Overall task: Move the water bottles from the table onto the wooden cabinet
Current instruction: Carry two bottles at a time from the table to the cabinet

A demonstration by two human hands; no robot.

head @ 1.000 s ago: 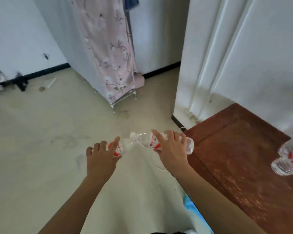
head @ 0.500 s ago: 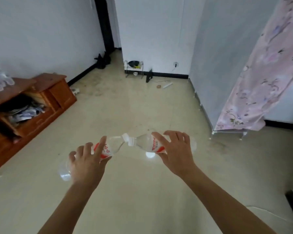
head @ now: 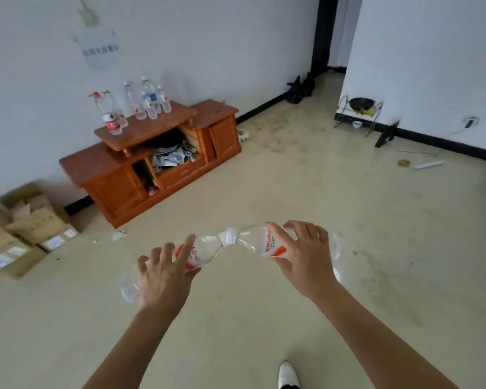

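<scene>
— Since half a second ago, what has moved?

— Mostly the view: the wooden cabinet (head: 152, 161), then cut off at the left edge, now stands whole at upper left against the white wall (head: 208, 37). Both hands keep their bottles held out in front, much as before.

— How is the left hand (head: 163, 279) holding?

— Its fingers are wrapped round the left bottle (head: 199, 252) at the red label, thumb on the near side. That bottle lies tilted, base down to the left, cap up to the right.

— And the right hand (head: 306, 261)?

— Fingers curled over the right bottle (head: 260, 242), thumb under the label. It lies nearly level, cap pointing left, and the two white caps meet or nearly meet; I cannot tell which.

— Where are they relative to the cabinet?

— Well apart from it, in the air over the pale floor (head: 320, 192).

— Anything on the cabinet?

— A cluster of standing bottles (head: 135, 103) on its raised top shelf. Its middle compartment is open and cluttered. Cardboard boxes (head: 26, 231) sit on the floor to its left, and a white shoe (head: 288, 372) shows at the bottom edge.
</scene>
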